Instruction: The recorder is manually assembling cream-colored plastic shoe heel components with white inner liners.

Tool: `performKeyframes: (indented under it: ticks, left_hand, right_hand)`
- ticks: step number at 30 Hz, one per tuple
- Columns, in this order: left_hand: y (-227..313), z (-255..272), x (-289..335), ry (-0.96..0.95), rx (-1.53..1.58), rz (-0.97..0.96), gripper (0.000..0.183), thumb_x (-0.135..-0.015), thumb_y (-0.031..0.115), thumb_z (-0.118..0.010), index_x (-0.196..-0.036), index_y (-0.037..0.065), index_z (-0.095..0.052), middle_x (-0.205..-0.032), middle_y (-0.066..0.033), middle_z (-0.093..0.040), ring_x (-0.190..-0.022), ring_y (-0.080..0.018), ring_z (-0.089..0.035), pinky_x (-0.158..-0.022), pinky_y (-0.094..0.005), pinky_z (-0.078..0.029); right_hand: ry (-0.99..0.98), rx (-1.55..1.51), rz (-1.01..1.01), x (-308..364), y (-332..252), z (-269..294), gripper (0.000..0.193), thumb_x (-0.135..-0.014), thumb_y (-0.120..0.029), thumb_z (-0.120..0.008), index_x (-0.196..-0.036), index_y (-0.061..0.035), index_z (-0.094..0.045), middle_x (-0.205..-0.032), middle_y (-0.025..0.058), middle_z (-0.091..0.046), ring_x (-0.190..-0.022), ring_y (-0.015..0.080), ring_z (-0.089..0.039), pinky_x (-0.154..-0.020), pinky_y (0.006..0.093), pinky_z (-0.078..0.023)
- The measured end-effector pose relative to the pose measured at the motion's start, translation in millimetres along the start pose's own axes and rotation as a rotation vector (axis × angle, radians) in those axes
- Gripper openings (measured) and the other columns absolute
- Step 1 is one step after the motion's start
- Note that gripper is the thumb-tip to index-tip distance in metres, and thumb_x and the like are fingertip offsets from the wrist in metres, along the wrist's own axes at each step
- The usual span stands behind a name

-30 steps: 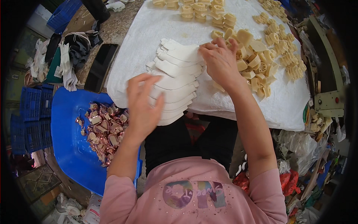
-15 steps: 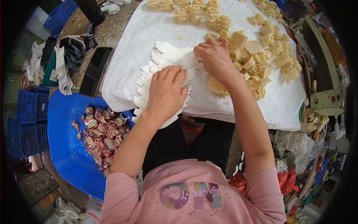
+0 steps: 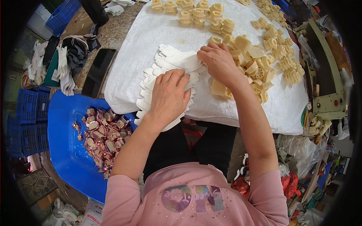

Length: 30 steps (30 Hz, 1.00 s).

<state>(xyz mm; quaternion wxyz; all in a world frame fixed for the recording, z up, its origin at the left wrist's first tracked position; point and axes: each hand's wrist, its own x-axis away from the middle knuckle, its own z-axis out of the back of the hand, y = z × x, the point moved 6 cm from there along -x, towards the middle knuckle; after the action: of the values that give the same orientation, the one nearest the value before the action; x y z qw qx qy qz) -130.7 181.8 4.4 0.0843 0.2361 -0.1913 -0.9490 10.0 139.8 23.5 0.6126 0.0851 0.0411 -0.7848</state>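
Both hands (image 3: 192, 81) press white wrappers (image 3: 171, 71); tan pieces (image 3: 252, 67) beside; blue tub (image 3: 64, 150) left.

A fanned row of flat white pieces (image 3: 169, 75) lies overlapping on white cloth (image 3: 151, 34).

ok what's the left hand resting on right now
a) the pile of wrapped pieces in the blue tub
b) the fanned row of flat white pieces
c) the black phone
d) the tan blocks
b: the left hand lies palm down on the fanned row of flat white pieces on the white cloth, apart from the blue tub.
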Motion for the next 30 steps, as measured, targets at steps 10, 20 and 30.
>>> performKeyframes:
  ticks: [10, 20, 30]
  left_hand:
    - [0.9, 1.1, -0.6, -0.007, -0.043, -0.013, 0.038, -0.073, 0.01, -0.066, -0.109, 0.004, -0.058, -0.112, -0.009, -0.053, -0.109, -0.0258, -0.049, -0.093, -0.0387, -0.038]
    - [0.4, 1.8, 1.8, -0.033, -0.048, -0.027, 0.04, -0.077, 0.013, -0.064, -0.114, 0.001, -0.057, -0.116, -0.0138, -0.054, -0.112, -0.03, -0.048, -0.096, -0.0397, -0.037]
    - [23.5, 8.5, 16.0, -0.131, 1.257, 0.403, 0.045, -0.099, 0.032, -0.037, -0.12, -0.004, -0.053, -0.108, -0.0113, -0.06, -0.088, -0.014, -0.057, -0.072, -0.0278, -0.046]
  right_hand:
    - [-0.136, -0.163, -0.222, -13.3, 6.8, 4.9, 0.026, -0.07, 0.006, -0.051, -0.091, -0.0074, -0.061, -0.08, 0.0107, -0.066, -0.084, 0.0282, -0.061, -0.089, 0.0358, -0.034]
    - [0.545, -0.536, -0.4, -0.1, 13.8, 52.9, 0.018, -0.077, 0.001, -0.052, -0.094, -0.005, -0.057, -0.084, 0.0158, -0.064, -0.08, 0.0356, -0.06, -0.074, 0.0409, -0.044]
    - [0.519, -0.372, 0.069, 103.8, -69.2, 61.8, 0.031, -0.062, -0.003, -0.065, -0.092, -0.0051, -0.058, -0.105, 0.0087, -0.058, -0.092, 0.0308, -0.054, -0.077, 0.0404, -0.045]
